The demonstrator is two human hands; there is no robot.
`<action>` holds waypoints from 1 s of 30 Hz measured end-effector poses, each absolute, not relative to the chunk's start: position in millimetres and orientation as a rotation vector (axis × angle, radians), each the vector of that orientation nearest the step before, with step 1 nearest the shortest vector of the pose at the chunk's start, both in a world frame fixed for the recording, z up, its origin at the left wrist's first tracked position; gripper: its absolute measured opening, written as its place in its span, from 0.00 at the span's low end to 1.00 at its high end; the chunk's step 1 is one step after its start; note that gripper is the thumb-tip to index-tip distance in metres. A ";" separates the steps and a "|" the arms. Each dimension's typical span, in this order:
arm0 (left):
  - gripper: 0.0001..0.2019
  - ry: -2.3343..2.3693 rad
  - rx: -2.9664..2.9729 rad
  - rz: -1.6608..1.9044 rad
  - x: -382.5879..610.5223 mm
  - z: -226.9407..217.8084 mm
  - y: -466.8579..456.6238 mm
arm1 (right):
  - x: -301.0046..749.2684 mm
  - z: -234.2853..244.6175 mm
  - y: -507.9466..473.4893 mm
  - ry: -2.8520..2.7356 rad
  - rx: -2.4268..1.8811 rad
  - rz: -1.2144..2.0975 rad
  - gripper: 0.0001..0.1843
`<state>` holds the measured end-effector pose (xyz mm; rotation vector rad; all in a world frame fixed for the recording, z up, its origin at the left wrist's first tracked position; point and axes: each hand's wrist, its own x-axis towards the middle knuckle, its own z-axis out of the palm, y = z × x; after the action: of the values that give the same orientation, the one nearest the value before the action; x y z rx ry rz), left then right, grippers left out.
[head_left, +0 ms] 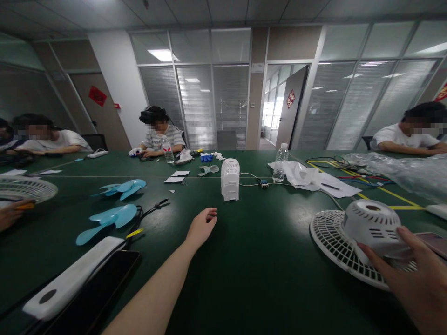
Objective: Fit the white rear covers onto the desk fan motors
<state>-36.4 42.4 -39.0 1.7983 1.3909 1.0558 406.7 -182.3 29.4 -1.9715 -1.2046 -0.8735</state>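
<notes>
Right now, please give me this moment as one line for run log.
left hand: loosely curled, nearest upright white cover | right hand: holding white housing over grille | left side: blue blades

upright housing (230, 180): smooth plastic | counter (251, 260) beneath housing: glossy | blades (120, 215) left of housing: glossy plastic | sheet (339, 182) right of housing: matt paper

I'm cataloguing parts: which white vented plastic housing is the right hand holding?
The right hand holds the rounded white plastic housing on the round white grille; the other white housing stands upright farther off, untouched.
</notes>
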 end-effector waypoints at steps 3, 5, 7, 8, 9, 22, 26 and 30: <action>0.16 1.397 1.795 1.044 -36.6 -39.4 43.4 | 411.8 31.3 -180.3 -1.368 -1.850 -0.941 0.42; 0.17 1.402 1.790 1.040 -36.5 -39.7 43.8 | 413.3 35.0 -178.4 -1.462 -1.782 -0.964 0.42; 0.17 1.406 1.784 1.039 -36.1 -39.7 43.8 | 410.6 42.0 -176.4 -1.477 -1.765 -0.946 0.44; 0.17 1.407 1.781 1.038 -35.9 -39.5 43.7 | 407.4 46.7 -175.5 -1.453 -1.771 -0.927 0.44; 0.17 1.406 1.779 1.038 -35.7 -39.3 43.5 | 403.3 52.0 -174.6 -1.414 -1.786 -0.903 0.44; 0.16 1.392 1.769 1.066 -34.1 -37.6 41.8 | 385.7 126.6 -91.3 -1.419 -2.095 -0.649 0.36; 0.15 1.394 1.772 1.059 -34.0 -35.1 39.9 | 379.0 134.1 -52.8 -1.590 -2.171 -0.529 0.31; 0.16 1.400 1.777 1.047 -34.1 -34.9 39.6 | 378.2 118.6 -21.0 -1.610 -2.193 -0.465 0.32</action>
<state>-34.1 39.6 -34.9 1.7770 1.4003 1.0470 378.2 -21.0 118.6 -2.1930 -1.6096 -0.4646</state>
